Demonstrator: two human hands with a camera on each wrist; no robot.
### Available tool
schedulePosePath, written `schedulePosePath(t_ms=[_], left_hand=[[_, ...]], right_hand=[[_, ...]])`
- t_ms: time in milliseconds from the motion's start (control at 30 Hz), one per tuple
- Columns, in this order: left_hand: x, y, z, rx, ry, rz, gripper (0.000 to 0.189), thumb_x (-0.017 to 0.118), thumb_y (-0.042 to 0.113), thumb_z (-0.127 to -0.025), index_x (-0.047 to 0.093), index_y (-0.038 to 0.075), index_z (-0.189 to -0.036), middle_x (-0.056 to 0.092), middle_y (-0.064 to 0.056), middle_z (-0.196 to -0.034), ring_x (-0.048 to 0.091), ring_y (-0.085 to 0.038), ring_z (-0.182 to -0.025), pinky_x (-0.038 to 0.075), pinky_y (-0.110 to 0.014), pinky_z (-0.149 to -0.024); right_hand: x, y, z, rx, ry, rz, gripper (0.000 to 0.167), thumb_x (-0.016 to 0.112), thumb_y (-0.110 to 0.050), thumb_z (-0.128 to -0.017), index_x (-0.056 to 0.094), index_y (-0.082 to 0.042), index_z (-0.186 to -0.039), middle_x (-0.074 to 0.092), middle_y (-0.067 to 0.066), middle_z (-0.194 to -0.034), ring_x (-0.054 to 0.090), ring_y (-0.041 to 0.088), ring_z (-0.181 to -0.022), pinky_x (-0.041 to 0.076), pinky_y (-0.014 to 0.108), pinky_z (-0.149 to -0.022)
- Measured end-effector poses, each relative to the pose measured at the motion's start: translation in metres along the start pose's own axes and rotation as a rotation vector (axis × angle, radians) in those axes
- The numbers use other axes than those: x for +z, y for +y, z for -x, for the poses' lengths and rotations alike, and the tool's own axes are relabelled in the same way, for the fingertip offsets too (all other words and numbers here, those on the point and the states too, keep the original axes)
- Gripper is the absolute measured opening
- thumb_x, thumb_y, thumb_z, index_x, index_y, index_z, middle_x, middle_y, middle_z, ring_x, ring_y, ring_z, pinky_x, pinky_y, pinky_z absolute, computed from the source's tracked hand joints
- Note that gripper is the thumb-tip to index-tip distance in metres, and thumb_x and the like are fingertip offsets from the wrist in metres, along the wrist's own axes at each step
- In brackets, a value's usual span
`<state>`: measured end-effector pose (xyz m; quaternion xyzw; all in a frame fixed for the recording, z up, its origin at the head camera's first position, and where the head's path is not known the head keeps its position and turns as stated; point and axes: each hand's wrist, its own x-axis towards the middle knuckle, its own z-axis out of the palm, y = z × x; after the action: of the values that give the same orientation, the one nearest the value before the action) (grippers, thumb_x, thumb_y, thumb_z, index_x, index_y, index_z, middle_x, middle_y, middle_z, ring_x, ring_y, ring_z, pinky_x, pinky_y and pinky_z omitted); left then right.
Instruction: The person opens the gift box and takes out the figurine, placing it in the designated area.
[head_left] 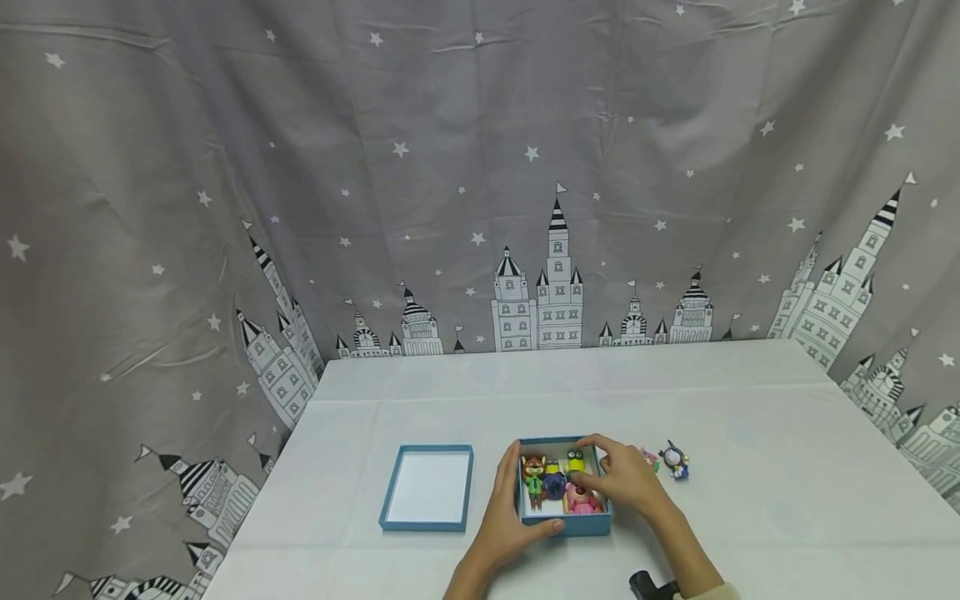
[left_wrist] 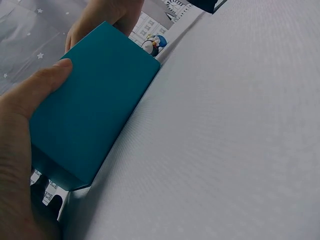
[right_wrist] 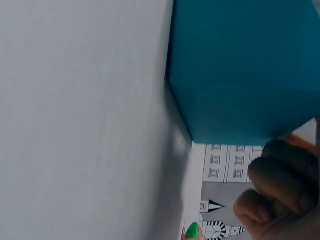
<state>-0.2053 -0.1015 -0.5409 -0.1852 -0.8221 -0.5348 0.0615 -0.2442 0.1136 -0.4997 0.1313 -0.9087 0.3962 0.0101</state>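
On the white-covered table (head_left: 757,433), the left hand (head_left: 502,518) grips a blue rectangular box (head_left: 587,526) while the right hand (head_left: 627,475) reaches in, thumb and forefinger near a small yellow toy figure (head_left: 576,462); whether they pinch it cannot be told. Bracing the wall and nudging lightly should best spare the neighbouring pink bear toy (head_left: 582,502). A shallow blue-rimmed lid (head_left: 423,527) lies left.

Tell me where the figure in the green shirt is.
In the head view, the green-shirted figure is inside the blue box, along its left side, nearest the left hand, with the dark purple figure to its right.
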Motion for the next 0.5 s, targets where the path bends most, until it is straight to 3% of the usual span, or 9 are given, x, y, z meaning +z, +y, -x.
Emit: schedulePosePath(t_ms=[267, 500], left_hand=[[-0.0007, -0.0011, 0.0004, 0.006, 0.006, -0.002, 0.113, 0.081, 0.038, -0.067, 0.007, 0.014, -0.149, 0.010, -0.017, -0.151, 0.015, -0.037, -0.136, 0.021, -0.060, -0.103], [-0.0002, -0.0031, 0.0003, 0.002, 0.009, -0.007, 0.113, 0.081, 0.039, -0.067, 0.006, 0.021, -0.149, 0.010, -0.017, -0.152, 0.014, -0.037, -0.136, 0.021, -0.060, -0.103]], right_hand=[[0.0055, -0.0037, 0.0008, 0.008, 0.070, 0.168, 0.043, 0.078, -0.037, -0.071, 0.064, -0.021, -0.108, 0.033, -0.007, -0.047, 0.023, 0.008, -0.042, 0.017, 0.021, -0.038], [0.0057, -0.0060, -0.0018, 0.006, 0.067, 0.245, 0.042, 0.078, -0.039, -0.070, 0.066, -0.021, -0.106, 0.034, -0.007, -0.048, 0.028, 0.008, -0.044, 0.021, 0.023, -0.040]])
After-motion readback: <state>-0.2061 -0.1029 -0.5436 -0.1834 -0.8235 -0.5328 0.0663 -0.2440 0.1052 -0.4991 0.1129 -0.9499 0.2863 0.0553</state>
